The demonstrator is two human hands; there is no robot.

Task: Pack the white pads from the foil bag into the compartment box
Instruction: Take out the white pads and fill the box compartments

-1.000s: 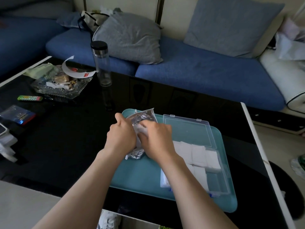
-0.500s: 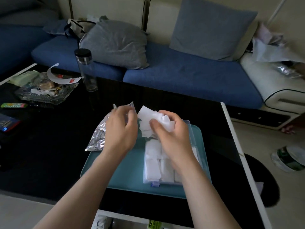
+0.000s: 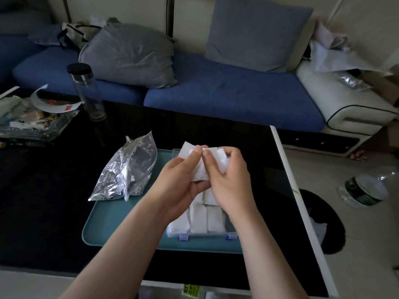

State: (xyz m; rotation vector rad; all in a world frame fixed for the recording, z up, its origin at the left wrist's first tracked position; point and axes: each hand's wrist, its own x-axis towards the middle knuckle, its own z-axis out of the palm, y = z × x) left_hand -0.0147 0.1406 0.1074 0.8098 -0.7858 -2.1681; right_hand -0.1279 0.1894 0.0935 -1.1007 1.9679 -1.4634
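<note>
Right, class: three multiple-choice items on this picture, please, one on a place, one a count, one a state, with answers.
1. Where does the crinkled silver foil bag lie?
A) in the clear plastic compartment box
B) across the left edge of the teal plastic tray
C) in the right hand

2. How many small clips show on the box's front?
A) one
B) two
C) four

3. The bunch of white pads is
A) gripped by both hands
B) sealed in the bag
C) flat on the tray

Answers:
1 B, it rests there untouched.
2 B, one near each front corner.
3 A, left hand and right hand grip it above the box.
</note>
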